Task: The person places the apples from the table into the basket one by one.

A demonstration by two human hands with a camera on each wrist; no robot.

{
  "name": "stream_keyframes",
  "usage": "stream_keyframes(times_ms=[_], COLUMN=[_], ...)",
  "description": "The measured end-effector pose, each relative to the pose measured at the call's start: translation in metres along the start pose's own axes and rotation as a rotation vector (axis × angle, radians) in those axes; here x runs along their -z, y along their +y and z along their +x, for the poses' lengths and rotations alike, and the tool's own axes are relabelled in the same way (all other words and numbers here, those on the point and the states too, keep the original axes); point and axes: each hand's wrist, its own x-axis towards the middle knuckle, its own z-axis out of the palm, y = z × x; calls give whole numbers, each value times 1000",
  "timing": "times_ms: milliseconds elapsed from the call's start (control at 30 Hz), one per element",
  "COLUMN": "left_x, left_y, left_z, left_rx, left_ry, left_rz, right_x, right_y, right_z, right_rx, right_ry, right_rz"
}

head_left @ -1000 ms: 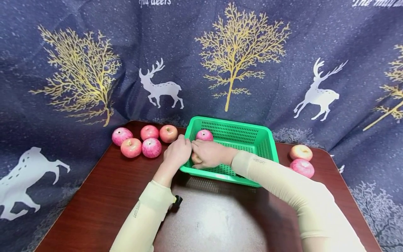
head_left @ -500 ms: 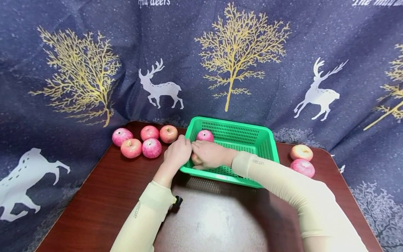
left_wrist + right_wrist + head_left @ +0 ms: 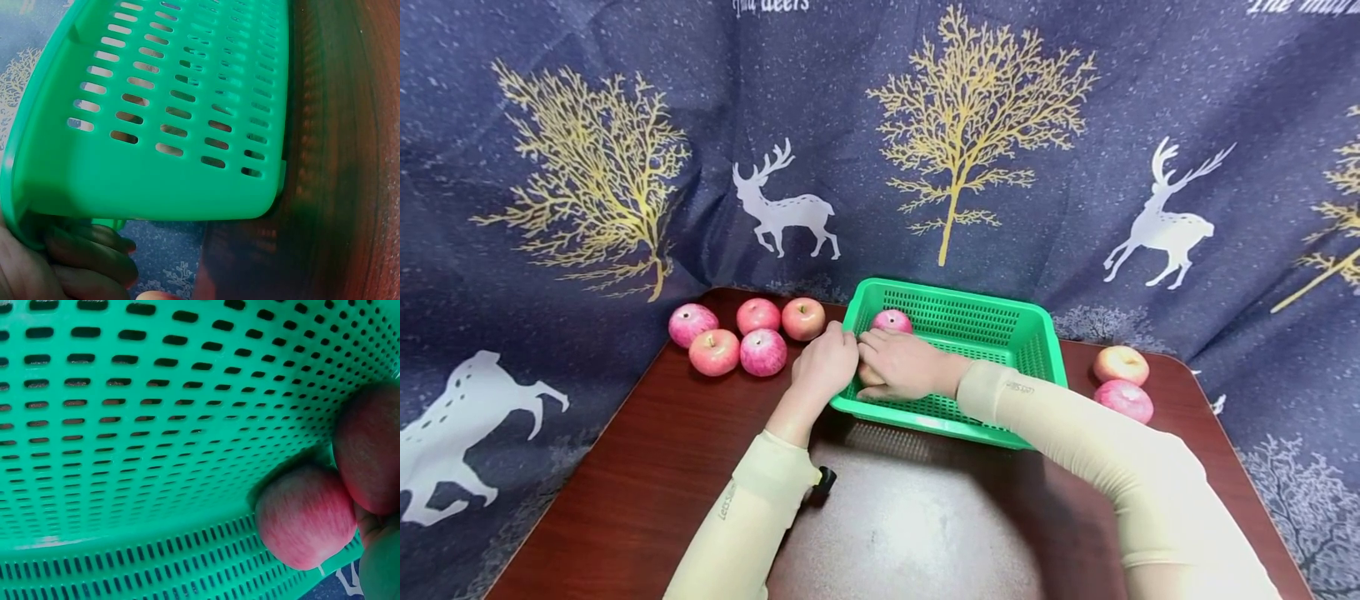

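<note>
My left hand grips the left rim of a green plastic basket, its fingers curled under that rim in the left wrist view. Inside the basket, at the left end, my right hand holds a pale apple, mostly covered by the fingers. Just behind it lies a pink apple, partly overlapped by the hand. The right wrist view has a red-pink apple against the basket wall and a darker, shaded apple beside the fingers at the right edge.
Left of the basket, several apples sit grouped on the brown table. Two more apples stand right of the basket, near the right sleeve. A dark blue cloth with deer and trees hangs behind the table.
The right hand has shifted slightly backward in the basket, covering a little more of the pink apple. The left hand keeps its grip on the rim.
</note>
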Motion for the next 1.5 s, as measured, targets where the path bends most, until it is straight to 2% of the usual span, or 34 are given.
stream_keyframes(times_ms=[133, 600, 833, 1000, 1267, 1500], left_x=[0, 1, 0, 1, 0, -1], left_y=[0, 0, -1, -1, -1, -1], left_z=[0, 0, 1, 2, 1, 0], left_rx=[1, -2, -7, -22, -24, -11], left_ry=[-4, -6, -1, -3, 3, 7], left_rz=[2, -6, -11, -4, -4, -16], right_x=[2, 19, 33, 44, 64, 80], right_y=[0, 0, 0, 6, 16, 22], right_z=[0, -4, -8, -12, -21, -35], right_rx=[20, 14, 2, -7, -82, -126], right_ry=[13, 41, 52, 103, 141, 206], right_rz=[-7, -4, 50, 106, 145, 164])
